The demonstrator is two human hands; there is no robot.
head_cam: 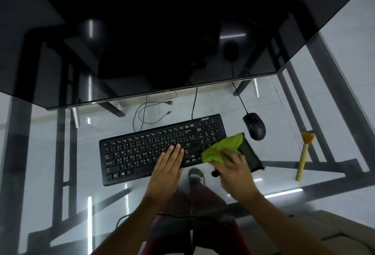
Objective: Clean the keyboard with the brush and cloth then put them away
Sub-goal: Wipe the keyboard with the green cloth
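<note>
A black keyboard (142,149) lies on the glass desk in front of me. My left hand (168,165) rests flat on its lower middle keys, fingers together, holding nothing. My right hand (235,171) grips a green cloth (221,149) bunched against the keyboard's right end, over the number pad. A dark edge of the cloth or its shadow shows just right of it. A brush (303,157) with a yellow wooden handle and orange bristles lies on the glass far to the right, apart from both hands.
A black wired mouse (254,125) sits behind the cloth. A large dark monitor (162,41) hangs over the back of the glass desk (284,185). Loose cables (146,112) lie behind the keyboard. My legs and a sandal show through the glass.
</note>
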